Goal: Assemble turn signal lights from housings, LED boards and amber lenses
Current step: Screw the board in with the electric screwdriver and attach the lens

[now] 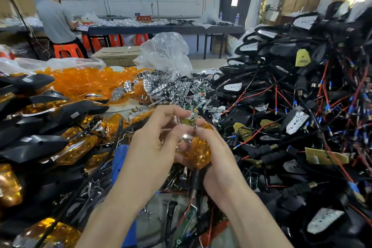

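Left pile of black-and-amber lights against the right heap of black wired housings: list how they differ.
The left pile of black-and-amber lights has amber lenses fitted; the right heap of black wired housings lies open, showing pale LED boards. Red and black wires tangle through the right heap; few show in the left pile. The right heap stacks higher than the left pile. Both have black plastic shells.

Amber lens (200,152), faceted and translucent, held upright above the parts heap.
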`<state>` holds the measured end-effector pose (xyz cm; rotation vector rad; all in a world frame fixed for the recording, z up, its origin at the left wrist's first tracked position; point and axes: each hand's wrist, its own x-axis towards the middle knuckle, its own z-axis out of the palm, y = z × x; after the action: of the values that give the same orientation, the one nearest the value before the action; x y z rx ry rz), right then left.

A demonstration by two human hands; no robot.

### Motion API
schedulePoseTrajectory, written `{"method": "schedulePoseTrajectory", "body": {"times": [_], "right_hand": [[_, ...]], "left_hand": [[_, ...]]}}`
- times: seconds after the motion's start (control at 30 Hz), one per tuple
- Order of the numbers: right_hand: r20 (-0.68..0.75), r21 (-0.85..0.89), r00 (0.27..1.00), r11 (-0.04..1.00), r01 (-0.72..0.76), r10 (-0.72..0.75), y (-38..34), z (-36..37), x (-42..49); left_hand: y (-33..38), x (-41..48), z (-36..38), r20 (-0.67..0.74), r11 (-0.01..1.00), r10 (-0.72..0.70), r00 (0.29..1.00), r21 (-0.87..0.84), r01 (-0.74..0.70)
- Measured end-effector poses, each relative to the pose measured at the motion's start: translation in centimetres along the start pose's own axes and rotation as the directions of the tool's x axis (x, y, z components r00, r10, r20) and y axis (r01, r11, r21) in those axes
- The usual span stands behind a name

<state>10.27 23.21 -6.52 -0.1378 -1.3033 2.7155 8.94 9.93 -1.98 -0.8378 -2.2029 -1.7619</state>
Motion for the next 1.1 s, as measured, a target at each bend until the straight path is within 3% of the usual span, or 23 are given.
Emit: {"method": "schedulePoseTrajectory", "body": {"times": [0.23,0.53,0.6,0.7,0.77,0.87,0.97,1.1], "right_hand": [[-0.014,-0.012,0.998,0.998,0.061,-0.061,0.0,-0.4,-0.2],[-0.005,0.055,0.999,0.998,0.041,-0.041,0.0,-0.6,0.2],[-0.016,0.067,0.999,0.997,0.045,-0.044,-0.1,-0.5,0.2],[-0.037,0.069,0.997,0.995,0.067,-0.064,-0.2,-0.3,0.1],[-0.016,0.04,0.995,0.995,0.095,-0.095,-0.3,-0.1,0.0],[0.016,-0.061,0.992,0.99,0.124,-0.123,-0.4,0.0,-0.3],[0.041,-0.111,0.99,0.984,0.141,-0.137,-0.4,0.0,-0.4],[0.069,-0.13,0.986,0.979,0.16,-0.152,-0.4,0.1,-0.3]], "left_hand": [[0.4,-0.2,-0.3,0.213,0.999,-0.031,0.977,0.035,0.025],[0.6,-0.3,-1.1,0.246,0.983,-0.027,0.969,0.181,-0.019],[0.6,-0.3,-1.0,0.259,0.992,-0.011,0.966,0.125,-0.023],[0.2,-0.2,-0.7,0.188,0.982,-0.16,0.969,-0.073,0.177],[0.1,0.1,-0.7,0.129,0.925,-0.303,0.944,-0.199,0.324],[-0.3,0.1,-1.1,0.209,0.835,-0.408,0.889,-0.308,0.455],[-0.4,0.1,-1.3,0.292,0.768,-0.412,0.863,-0.398,0.501],[-0.3,0.2,-1.6,0.297,0.726,-0.448,0.843,-0.429,0.537]]}}
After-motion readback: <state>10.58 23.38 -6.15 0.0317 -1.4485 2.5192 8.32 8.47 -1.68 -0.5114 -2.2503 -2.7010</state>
